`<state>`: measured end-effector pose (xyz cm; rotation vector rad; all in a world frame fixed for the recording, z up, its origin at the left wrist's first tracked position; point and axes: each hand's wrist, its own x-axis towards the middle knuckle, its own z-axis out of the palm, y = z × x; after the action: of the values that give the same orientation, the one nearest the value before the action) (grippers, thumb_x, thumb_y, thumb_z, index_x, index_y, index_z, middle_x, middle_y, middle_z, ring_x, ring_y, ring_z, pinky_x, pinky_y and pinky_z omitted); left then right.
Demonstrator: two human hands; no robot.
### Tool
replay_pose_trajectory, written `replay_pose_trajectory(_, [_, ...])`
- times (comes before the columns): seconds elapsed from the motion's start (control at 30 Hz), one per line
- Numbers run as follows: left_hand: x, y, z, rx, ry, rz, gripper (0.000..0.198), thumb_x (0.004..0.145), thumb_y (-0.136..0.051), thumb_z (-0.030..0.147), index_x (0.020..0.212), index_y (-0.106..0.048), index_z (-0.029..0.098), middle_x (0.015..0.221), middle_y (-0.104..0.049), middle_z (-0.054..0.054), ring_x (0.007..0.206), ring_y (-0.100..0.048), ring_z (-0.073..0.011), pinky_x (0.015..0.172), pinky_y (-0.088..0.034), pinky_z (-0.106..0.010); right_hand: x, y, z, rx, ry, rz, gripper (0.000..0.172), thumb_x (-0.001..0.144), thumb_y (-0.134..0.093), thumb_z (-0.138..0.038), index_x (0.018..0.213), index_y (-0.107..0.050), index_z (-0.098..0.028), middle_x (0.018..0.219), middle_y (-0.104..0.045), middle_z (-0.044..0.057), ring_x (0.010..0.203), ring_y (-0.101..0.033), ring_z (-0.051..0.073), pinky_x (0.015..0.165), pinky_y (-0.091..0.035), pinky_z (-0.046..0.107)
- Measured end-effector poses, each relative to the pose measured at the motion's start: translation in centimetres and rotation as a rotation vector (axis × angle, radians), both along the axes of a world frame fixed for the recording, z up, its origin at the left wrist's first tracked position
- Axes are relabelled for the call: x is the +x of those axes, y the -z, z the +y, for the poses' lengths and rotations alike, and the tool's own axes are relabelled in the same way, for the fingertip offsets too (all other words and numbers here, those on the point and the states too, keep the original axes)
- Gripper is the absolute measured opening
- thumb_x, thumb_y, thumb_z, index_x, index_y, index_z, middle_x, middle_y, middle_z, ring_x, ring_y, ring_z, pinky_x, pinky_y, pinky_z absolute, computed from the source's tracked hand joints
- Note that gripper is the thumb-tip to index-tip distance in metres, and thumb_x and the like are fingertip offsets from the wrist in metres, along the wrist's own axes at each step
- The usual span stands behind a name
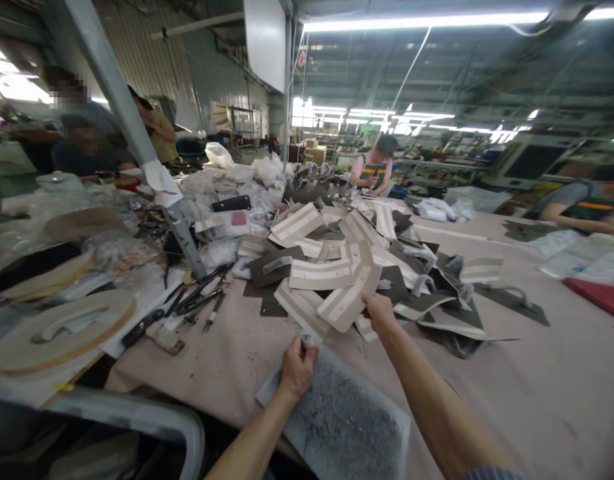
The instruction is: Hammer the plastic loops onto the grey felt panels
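Observation:
My right hand (380,313) reaches over the pile and pinches the edge of a beige curved panel (351,299) with a pale strip along it. Closed fingers of my left hand (299,368) are at the near side of the pile, with a small whitish translucent bit (308,341) at the fingertips; what it is I cannot make out. Under my left hand and forearm lies a grey speckled board (354,417). More beige panels, such as a curved one (321,274), overlap dark grey pieces (271,268) with plastic-wrapped handles.
Cutters and other hand tools (207,293) lie left of the pile, beside a metal post (179,233). Large tape rolls (111,327) sit at the left edge. Plastic bags (227,173) heap behind. Several people work around, one across the table (511,373). A red item (599,297) lies far right.

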<state>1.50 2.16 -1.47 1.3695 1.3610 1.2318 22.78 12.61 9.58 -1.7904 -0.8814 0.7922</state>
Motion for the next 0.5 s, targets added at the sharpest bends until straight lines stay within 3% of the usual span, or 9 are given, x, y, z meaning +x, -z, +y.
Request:
replay_pose_trajectory(0.07, [0.1, -0.1, -0.1, -0.009, -0.018, -0.039, 0.012, 0.082, -0.06, 0.029, 0.087, -0.062, 0.017, 0.07, -0.064, 0.0, 0.067, -0.06, -0.0167, 0.062, -0.043, -0.024, 0.9, -1.4, -2.3, 0.079, 0.011, -0.062, 0.025, 0.088, -0.06, -0.037, 0.082, -0.065, -0.013, 0.067, -0.063, 0.001, 0.066, -0.06, 0.018, 0.06, -0.047, 0.028])
replay_pose_trajectory(0.17, [0.2, -0.6, -0.1, -0.031, -0.071, -0.175, 0.014, 0.077, -0.065, 0.03, 0.083, -0.063, 0.017, 0.068, -0.065, 0.0, 0.066, -0.061, -0.0162, 0.062, -0.045, -0.023, 0.9, -1.8, -8.2, 0.307, -0.037, -0.279, 0.027, 0.086, -0.055, -0.034, 0.099, -0.07, -0.016, 0.097, -0.071, 0.007, 0.098, -0.062, 0.025, 0.086, -0.048, 0.035])
replay_pose_trajectory(0.23, [-0.1, -1.0, 0.1, -0.063, -0.119, -0.354, 0.02, 0.073, -0.069, 0.033, 0.081, -0.063, 0.016, 0.069, -0.066, -0.001, 0.066, -0.062, -0.0161, 0.063, -0.047, -0.024, -0.1, -0.2, -13.0, 0.541, -0.183, -0.511, 0.035, 0.087, -0.048, -0.024, 0.114, -0.069, -0.021, 0.122, -0.066, 0.008, 0.117, -0.056, 0.027, 0.102, -0.042, 0.042])
replay_pose_trajectory(0.3, [-0.8, -1.4, 0.4, -0.108, -0.199, -0.564, 0.028, 0.069, -0.073, 0.038, 0.081, -0.061, 0.016, 0.072, -0.067, -0.002, 0.068, -0.064, -0.0165, 0.065, -0.05, -0.025, -1.4, 2.8, -17.4, 0.675, -0.438, -0.675, 0.046, 0.088, -0.04, -0.015, 0.125, -0.065, -0.024, 0.135, -0.059, 0.008, 0.129, -0.05, 0.026, 0.108, -0.039, 0.048])
replay_pose_trajectory(0.4, [-2.5, -1.8, 0.7, -0.137, -0.296, -0.717, 0.034, 0.069, -0.075, 0.04, 0.084, -0.06, 0.014, 0.079, -0.069, -0.004, 0.073, -0.066, -0.0169, 0.07, -0.054, -0.028, -2.9, 7.3, -21.6, 0.495, -0.877, -0.725, 0.05, 0.09, -0.038, -0.011, 0.13, -0.063, -0.028, 0.139, -0.057, 0.006, 0.137, -0.042, 0.025, 0.109, -0.041, 0.049])
replay_pose_trajectory(0.5, [-3.4, -2.4, 0.5, -0.111, -0.177, -0.621, 0.031, 0.073, -0.074, 0.037, 0.09, -0.06, 0.015, 0.083, -0.07, -0.004, 0.077, -0.068, -0.0169, 0.076, -0.054, -0.03, -2.7, 9.2, -22.4, 0.269, -1.099, -0.719, 0.047, 0.091, -0.041, -0.012, 0.129, -0.064, -0.028, 0.142, -0.055, 0.005, 0.141, -0.036, 0.027, 0.113, -0.037, 0.052])
